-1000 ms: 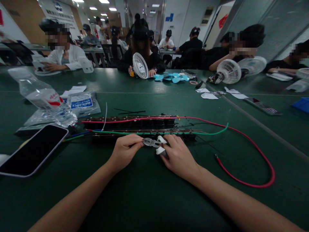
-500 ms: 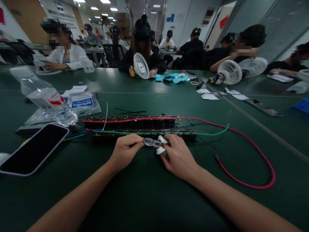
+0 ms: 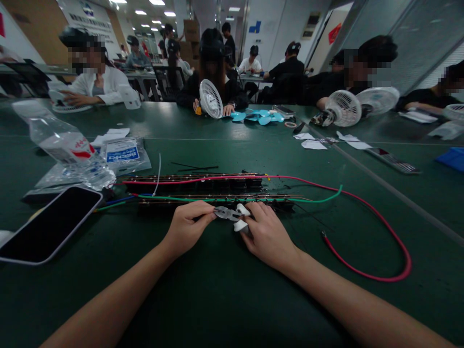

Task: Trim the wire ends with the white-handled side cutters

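Observation:
My right hand (image 3: 270,234) is wrapped round the white and grey handles of small pliers (image 3: 225,213), whose jaws point left. The fingers of my left hand (image 3: 188,224) pinch together at the tip of the jaws; whether they grip the tip or something small there is hidden. Just beyond both hands lie two long black strips (image 3: 235,181) with metal lines along them. A green wire (image 3: 322,199) runs over the nearer strip. Across the farther one goes a red cable (image 3: 395,232), which loops round on the right. A white zip tie (image 3: 158,176) stands up at the left.
At the left are a black-screened phone (image 3: 52,224), a plastic bottle (image 3: 67,140) and a clear bag with a blue label (image 3: 122,153). Blue fan blades (image 3: 259,116), white fan guards (image 3: 342,108) and papers (image 3: 313,144) lie farther back. Several people sit beyond.
My hands and the pliers hold almost the same pose. The whole view has shifted very slightly. In the background, people standing near the boxes have moved, and a person at the right has shifted their head and arm.

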### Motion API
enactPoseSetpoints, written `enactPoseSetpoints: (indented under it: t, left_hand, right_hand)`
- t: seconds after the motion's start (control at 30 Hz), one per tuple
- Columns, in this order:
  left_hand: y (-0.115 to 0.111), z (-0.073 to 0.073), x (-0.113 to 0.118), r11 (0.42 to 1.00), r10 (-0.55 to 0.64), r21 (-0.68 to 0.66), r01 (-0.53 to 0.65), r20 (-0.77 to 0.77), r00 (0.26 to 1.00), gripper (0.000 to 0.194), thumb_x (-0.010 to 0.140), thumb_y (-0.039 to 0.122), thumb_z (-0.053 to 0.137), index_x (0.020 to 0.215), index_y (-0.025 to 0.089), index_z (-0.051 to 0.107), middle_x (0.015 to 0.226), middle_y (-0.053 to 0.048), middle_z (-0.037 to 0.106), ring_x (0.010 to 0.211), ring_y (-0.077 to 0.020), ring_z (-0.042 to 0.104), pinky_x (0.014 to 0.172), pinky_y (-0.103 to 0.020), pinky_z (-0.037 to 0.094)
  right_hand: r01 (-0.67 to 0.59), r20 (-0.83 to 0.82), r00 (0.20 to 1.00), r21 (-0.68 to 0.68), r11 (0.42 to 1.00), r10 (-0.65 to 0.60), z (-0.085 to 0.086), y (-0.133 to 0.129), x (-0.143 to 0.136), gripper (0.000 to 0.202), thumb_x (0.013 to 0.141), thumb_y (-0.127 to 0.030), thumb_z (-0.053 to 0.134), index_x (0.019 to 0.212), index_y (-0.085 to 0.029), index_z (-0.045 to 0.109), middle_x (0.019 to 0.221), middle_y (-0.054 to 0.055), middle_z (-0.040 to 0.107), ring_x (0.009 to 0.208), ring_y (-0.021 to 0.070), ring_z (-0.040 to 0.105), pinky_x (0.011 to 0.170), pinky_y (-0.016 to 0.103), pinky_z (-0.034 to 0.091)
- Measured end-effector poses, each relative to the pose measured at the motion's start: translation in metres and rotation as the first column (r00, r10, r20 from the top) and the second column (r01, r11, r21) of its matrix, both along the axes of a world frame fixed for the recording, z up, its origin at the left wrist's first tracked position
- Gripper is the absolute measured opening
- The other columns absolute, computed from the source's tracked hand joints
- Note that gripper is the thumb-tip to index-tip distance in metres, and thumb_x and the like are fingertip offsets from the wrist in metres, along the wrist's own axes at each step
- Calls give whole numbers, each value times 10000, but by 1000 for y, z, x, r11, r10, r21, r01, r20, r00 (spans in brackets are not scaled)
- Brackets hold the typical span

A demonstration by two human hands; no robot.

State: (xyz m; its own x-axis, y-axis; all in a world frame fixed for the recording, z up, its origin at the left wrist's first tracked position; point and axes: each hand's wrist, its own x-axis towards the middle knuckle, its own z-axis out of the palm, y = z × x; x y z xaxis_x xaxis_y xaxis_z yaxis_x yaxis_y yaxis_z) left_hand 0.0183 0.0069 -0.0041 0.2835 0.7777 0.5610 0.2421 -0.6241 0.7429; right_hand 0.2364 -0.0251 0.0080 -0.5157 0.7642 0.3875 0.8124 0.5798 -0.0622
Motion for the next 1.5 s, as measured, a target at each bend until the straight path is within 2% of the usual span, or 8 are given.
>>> enactPoseSetpoints:
  t: [0.43, 0.87, 1.2, 1.37, 1.5]
  left_hand:
    - [0, 1, 0, 999, -21, -24, 21, -10, 1000, 125, 838, 104, 629, 817, 166, 736, 779, -43, 715, 714, -153, 647, 662, -271, 525]
    - [1, 0, 0, 1000, -19, 4, 19, -17, 1000, 92, 830, 99, 641, 813, 155, 712, 775, -39, 700, 714, -147, 638, 660, -261, 513]
    - [0, 1, 1, 996, -17, 85, 16, 15, 1000, 112, 786, 119, 720, 890, 160, 728, 856, -60, 747, 785, -165, 691, 739, -291, 554]
    - [-2, 2, 0, 980, 49, 195, -46, -10, 999, 107, 826, 109, 675, 904, 162, 725, 837, -57, 746, 775, -160, 692, 725, -290, 554]
    - [-4, 3, 1, 972, 72, 225, -68, -10, 997, 124, 851, 92, 635, 918, 156, 716, 838, -60, 738, 782, -156, 685, 715, -278, 553]
  right_hand:
    - [-17, -13, 1000, 7, 1000, 17, -3, 0, 1, 58, 788, -176, 616, 778, -125, 642, 964, 142, 562, 886, 248, 508, 762, 399, 497]
    - [-25, -71, 997, -25, 999, 23, -4, -1, 1, 133, 816, -179, 564, 699, -141, 614, 847, 104, 538, 754, 195, 488, 648, 336, 465]
    - [15, -157, 987, -58, 998, -24, -4, 1, 7, 101, 817, -174, 544, 795, -136, 634, 1005, 146, 559, 905, 247, 525, 799, 418, 496]
    - [9, -211, 977, -72, 997, -24, 1, -1, 6, 116, 836, -182, 525, 838, -140, 634, 1058, 157, 556, 948, 265, 524, 832, 463, 488]
    - [-26, -201, 979, -84, 996, 8, 3, -2, 6, 127, 834, -188, 528, 877, -138, 637, 1088, 164, 549, 998, 277, 521, 863, 476, 478]
